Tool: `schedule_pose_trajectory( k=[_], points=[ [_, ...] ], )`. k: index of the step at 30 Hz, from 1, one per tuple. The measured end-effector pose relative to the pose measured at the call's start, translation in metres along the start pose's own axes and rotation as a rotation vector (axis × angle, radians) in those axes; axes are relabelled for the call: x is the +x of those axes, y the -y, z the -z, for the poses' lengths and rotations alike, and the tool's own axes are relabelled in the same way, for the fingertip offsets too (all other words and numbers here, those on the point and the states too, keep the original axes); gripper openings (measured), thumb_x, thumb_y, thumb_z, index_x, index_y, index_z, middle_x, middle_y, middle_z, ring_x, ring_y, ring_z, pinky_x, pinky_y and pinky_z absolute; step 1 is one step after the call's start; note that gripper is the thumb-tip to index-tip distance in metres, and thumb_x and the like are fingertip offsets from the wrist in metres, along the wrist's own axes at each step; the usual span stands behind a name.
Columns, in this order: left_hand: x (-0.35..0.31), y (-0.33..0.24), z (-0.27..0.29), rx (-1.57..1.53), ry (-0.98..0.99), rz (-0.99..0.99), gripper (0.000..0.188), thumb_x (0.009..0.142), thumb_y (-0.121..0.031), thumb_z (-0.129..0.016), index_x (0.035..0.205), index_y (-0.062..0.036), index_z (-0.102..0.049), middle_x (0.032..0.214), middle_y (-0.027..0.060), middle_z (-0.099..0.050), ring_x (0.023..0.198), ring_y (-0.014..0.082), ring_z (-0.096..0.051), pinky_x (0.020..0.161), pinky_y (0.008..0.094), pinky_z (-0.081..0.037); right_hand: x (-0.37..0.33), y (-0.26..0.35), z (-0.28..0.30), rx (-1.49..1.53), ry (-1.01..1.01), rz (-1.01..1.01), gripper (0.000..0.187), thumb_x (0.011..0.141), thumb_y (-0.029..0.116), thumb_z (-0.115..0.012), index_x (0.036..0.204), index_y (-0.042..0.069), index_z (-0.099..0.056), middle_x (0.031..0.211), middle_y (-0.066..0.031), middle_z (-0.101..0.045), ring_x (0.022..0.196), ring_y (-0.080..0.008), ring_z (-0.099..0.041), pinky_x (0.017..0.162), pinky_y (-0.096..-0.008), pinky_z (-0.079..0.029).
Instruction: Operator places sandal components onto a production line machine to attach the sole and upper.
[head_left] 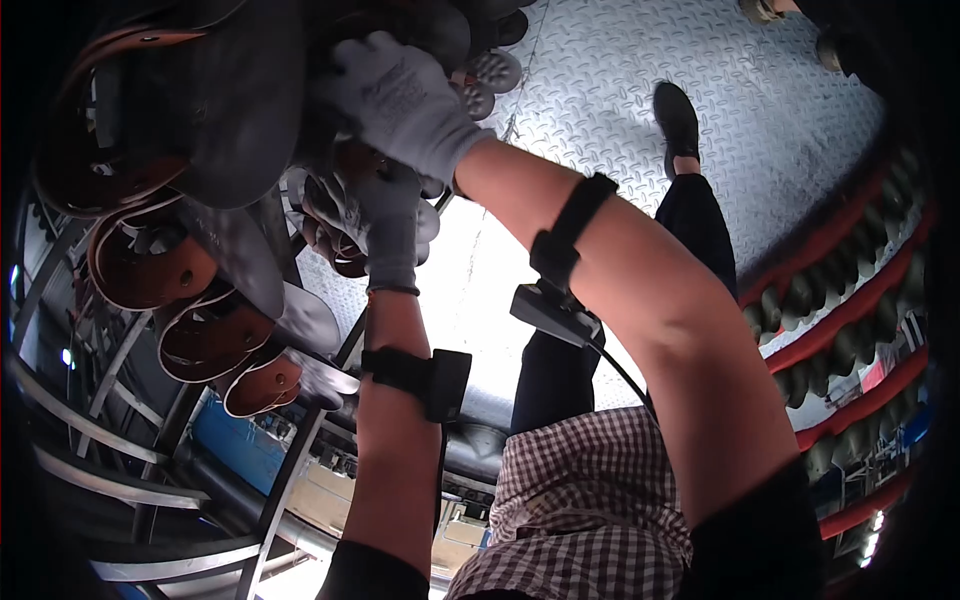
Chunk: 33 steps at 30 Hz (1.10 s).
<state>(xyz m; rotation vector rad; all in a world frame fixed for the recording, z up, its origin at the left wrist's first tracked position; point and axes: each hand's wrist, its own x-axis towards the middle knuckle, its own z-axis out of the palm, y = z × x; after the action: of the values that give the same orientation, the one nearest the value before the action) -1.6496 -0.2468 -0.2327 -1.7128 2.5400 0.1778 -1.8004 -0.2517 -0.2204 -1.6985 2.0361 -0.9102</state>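
Apparently both gloved hands work among dark, brown-lined shells. The right hand [400, 100], in a grey knit glove, reaches in at eleven o'clock, back uppermost; its fingertips run into shadow, so I cannot tell whether they grip anything. The left hand [385, 205], gloved likewise, sits just below it, between ten and eleven, with fingers bent; whether they close on something is also unclear. A dark piece with a brown inside [360, 160] lies between the two hands, partly covered by them. A large dark shell [245, 100] hangs near ten o'clock, and smaller brown-lined shells [150, 265] follow in a row from nine towards eight. Grey knobbed pieces [492, 72] sit just beside the right hand, near twelve. Curved metal bars [130, 490] stand at eight o'clock, a patterned metal floor [600, 60] spreads at one, and red rails [850, 310] lie towards three and four.
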Motion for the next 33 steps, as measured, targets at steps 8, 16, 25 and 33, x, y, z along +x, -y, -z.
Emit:
schedule_pose_trajectory(
  k=[8,16,25,33],
  points=[
    [-0.075,-0.013,0.036,-0.121,-0.203,-0.185,0.054,0.091,-0.023,-0.061,0.14,-0.0027,-0.054,0.144,0.0183,-0.053,0.137,0.0418,-0.044,0.116,0.0564,-0.03,-0.005,-0.032,-0.027,0.119,-0.019,-0.089,0.044,0.089,0.02,-0.062,0.133,0.021,-0.062,0.126,-0.0095,-0.061,0.115,-0.0288,-0.06,0.095,-0.0408,-0.053],
    [-0.196,-0.021,0.018,-0.585,0.206,-0.046,0.051,0.096,-0.012,-0.06,0.144,0.0032,-0.047,0.14,0.0247,-0.054,0.132,0.0414,-0.051,0.11,0.0483,-0.044,-0.153,-0.092,0.044,0.403,-0.336,-0.24,0.044,0.089,0.009,-0.069,0.131,0.018,-0.063,0.114,-0.0081,-0.069,0.102,-0.0291,-0.067,0.089,-0.0369,-0.056],
    [-0.176,-0.045,-0.086,-1.103,0.601,0.68,0.058,0.095,-0.018,-0.063,0.146,0.0028,-0.046,0.134,0.0134,-0.059,0.114,0.0185,-0.057,0.096,0.0329,-0.048,-0.251,-0.169,0.002,0.2,0.088,-0.573,0.041,0.096,0.026,-0.059,0.136,0.017,-0.058,0.122,-0.013,-0.065,0.109,-0.0351,-0.065,0.092,-0.0449,-0.054],
    [-0.042,-0.052,-0.231,-1.269,0.167,0.625,0.083,0.091,-0.028,-0.077,0.157,-0.0114,-0.029,0.135,0.007,-0.057,0.126,0.0166,-0.052,0.103,0.0285,-0.043,-0.145,-0.255,-0.048,-0.141,0.072,-0.266,0.051,0.095,0.033,-0.064,0.141,0.014,-0.053,0.12,-0.0126,-0.062,0.112,-0.0315,-0.061,0.095,-0.041,-0.051]
  ],
)
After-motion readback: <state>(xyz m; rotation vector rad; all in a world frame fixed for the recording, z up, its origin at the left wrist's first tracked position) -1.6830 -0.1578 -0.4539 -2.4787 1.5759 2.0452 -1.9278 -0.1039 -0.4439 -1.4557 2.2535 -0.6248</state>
